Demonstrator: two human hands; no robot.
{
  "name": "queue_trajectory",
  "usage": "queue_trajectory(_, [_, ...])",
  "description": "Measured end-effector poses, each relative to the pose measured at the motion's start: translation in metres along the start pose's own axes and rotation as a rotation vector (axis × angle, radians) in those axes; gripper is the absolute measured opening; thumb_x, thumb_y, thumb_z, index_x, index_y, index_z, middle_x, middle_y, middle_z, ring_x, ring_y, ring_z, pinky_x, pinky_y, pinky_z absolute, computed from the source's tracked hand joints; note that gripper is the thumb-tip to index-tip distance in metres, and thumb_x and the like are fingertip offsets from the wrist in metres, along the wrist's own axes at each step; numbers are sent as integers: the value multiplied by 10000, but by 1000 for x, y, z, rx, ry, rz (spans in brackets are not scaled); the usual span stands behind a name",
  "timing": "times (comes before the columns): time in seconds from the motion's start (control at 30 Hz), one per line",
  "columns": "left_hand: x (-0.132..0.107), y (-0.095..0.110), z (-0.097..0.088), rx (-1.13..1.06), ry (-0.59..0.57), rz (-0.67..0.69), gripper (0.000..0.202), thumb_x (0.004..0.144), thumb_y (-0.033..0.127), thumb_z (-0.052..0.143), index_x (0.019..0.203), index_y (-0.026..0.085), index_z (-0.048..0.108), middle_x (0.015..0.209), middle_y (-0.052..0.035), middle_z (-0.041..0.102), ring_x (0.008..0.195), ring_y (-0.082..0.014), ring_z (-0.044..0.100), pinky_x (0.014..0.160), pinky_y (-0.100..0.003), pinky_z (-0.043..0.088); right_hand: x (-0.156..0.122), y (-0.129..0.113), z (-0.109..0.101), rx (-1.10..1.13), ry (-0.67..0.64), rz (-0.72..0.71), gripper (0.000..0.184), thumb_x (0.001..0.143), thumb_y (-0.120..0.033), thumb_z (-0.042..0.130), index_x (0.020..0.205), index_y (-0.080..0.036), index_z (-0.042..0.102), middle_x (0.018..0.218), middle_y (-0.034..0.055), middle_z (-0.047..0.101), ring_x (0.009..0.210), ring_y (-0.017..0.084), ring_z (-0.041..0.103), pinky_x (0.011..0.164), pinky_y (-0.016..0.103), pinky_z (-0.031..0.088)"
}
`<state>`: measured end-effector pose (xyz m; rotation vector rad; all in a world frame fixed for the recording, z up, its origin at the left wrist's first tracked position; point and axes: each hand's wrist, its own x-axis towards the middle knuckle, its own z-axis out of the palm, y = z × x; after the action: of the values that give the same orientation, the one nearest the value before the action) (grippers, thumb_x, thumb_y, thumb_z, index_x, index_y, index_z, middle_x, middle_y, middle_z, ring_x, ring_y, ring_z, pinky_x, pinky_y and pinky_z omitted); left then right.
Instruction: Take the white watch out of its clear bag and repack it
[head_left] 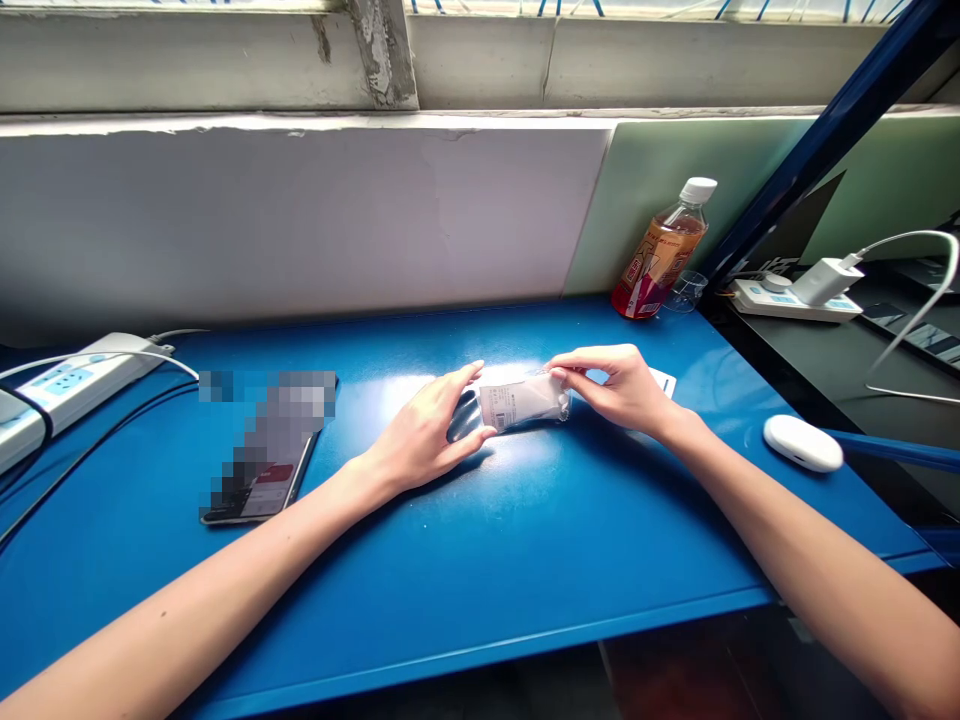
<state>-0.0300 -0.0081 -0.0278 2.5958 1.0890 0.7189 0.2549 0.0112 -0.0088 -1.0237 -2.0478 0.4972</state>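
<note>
A small clear plastic packet (517, 403) with a white label and a dark end lies on the blue table (465, 560), held between both hands. My left hand (424, 435) wraps its fingers round the packet's dark left end. My right hand (622, 385) pinches the packet's right end with thumb and fingertips. A white card (664, 381) peeks out from behind my right hand.
A phone (262, 470) lies face up at the left. A white power strip (67, 385) with cables sits at the far left edge. A bottle of reddish drink (661, 255) stands at the back right. A white earbud case (802, 443) rests right, near another power strip (795, 298) with a charger.
</note>
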Motion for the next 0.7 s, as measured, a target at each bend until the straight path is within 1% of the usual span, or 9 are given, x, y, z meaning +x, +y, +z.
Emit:
queue_trajectory(0.07, [0,0,1,4,0,17,785,911,467,622,1541,206,234,1495,-163,466,1363,-313,480,1124,-459,417,0,2,4,5,19,54,234,915,-350,610,940,-202,788,946,72,799,817,246,743,710,354,589])
queue_trajectory(0.13, [0,0,1,11,-14,28,838,890,475,653,1552,212,209,1519,-161,436,1381,-313,459,1136,-456,407,0,4,8,4,33,94,231,906,-341,618,956,-196,790,970,73,799,847,256,747,712,355,594])
queue_trajectory(0.2, [1,0,1,18,-41,21,854,886,482,661,1554,205,207,1517,-162,441,1378,-314,460,1132,-454,410,-1,6,11,-8,37,124,226,901,-332,623,961,-195,793,979,72,799,869,263,750,714,352,595])
queue_trajectory(0.3, [3,1,1,22,-92,-5,829,891,495,651,1544,183,245,1492,-168,473,1357,-316,481,1118,-454,422,-2,8,16,-9,34,142,215,898,-316,625,952,-196,795,982,70,799,886,265,749,726,346,589])
queue_trajectory(0.4, [5,2,1,21,-113,-30,800,895,516,630,1529,171,284,1491,-173,470,1377,-318,456,1136,-464,401,-2,9,19,-3,27,113,208,899,-299,625,942,-184,792,931,73,798,812,233,738,692,320,566])
queue_trajectory(0.47, [6,2,1,29,-121,-56,796,887,540,623,1518,164,316,1516,-180,432,1412,-326,409,1160,-476,370,-2,10,21,-20,9,75,205,908,-287,618,935,-177,788,849,68,782,722,198,702,641,301,534])
queue_trajectory(0.53, [6,2,1,49,-139,-91,803,873,566,624,1502,143,359,1543,-195,387,1439,-342,362,1180,-486,338,-2,12,22,-45,-7,53,199,916,-281,613,924,-176,783,811,63,754,679,176,663,610,292,506])
queue_trajectory(0.63, [7,2,2,70,-172,-131,810,863,592,621,1486,123,403,1555,-207,366,1452,-358,333,1189,-489,320,-2,16,21,-103,-28,49,202,928,-287,600,922,-179,770,882,75,728,721,178,654,630,297,509])
queue_trajectory(0.7, [7,2,2,72,-180,-141,814,865,616,604,1488,132,406,1556,-200,371,1453,-361,330,1186,-498,319,-1,18,18,-159,-59,19,218,940,-304,581,972,-178,755,987,98,711,829,204,670,724,327,538])
